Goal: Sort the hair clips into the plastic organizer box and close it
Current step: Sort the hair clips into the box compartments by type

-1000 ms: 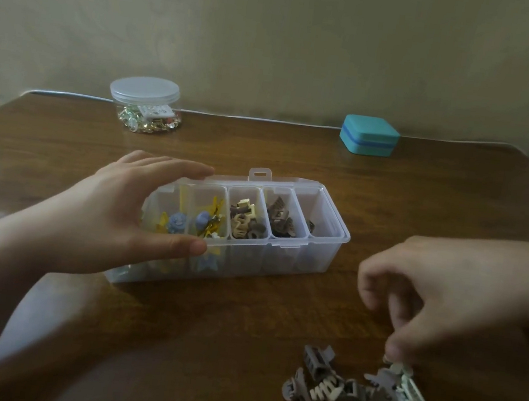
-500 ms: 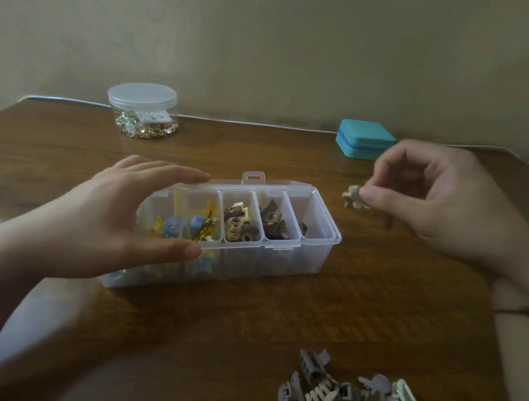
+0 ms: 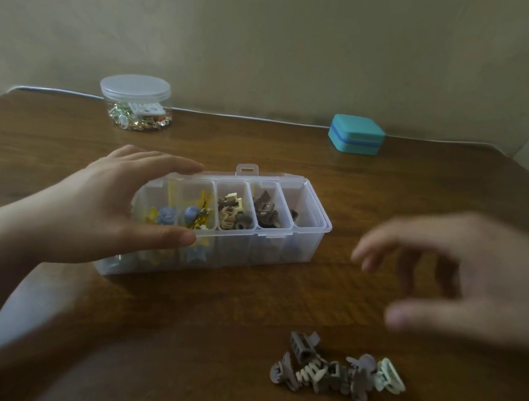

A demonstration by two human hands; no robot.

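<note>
The fingers (image 3: 380, 248) of the right hand (image 3: 466, 278) are spread apart and hold nothing, blurred as they hang above the near right of the table (image 3: 424, 193); half a second ago that hand pinched a pale clip just right of the organizer box (image 3: 283, 252), so the clip has most likely gone into a compartment, though I cannot tell which. The left hand (image 3: 105, 207) has not shifted: thumb on the near wall, fingers over the far rim, clamped on the box's left end to steady it. The box stands at the middle of the table with its lid open, brown and tan clips in the middle cells and blue and yellow ones to the left. The pile of hair clips (image 3: 335, 372), grey and cream, lies near and right, unsorted, so sorting carries on and closing waits.
</note>
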